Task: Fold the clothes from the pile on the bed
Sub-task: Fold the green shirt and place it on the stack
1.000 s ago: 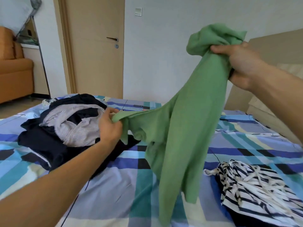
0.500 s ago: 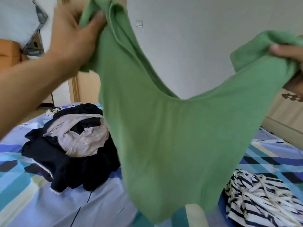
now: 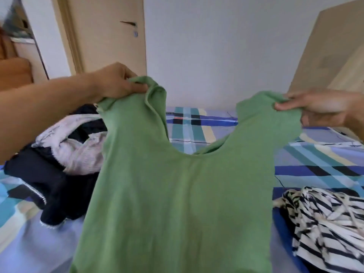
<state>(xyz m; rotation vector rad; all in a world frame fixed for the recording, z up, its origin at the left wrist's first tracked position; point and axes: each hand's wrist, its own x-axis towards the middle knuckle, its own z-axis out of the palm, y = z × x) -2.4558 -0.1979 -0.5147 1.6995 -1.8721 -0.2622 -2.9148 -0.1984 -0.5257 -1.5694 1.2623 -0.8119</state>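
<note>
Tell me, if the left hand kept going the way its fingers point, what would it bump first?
Probably the green top it pinches by one shoulder. Past that, the left hand looks aimed across the neck gap toward the right hand, though depth is unclear.

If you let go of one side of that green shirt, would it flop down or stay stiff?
Probably flop: the green shirt sags between the left hand and right hand and hangs limp. It seems light, since pinching fingers alone hold it up.

Your single head-worn camera looks forward and down, close over the bed (image 3: 315, 160), facing the door (image 3: 110, 36).
</note>
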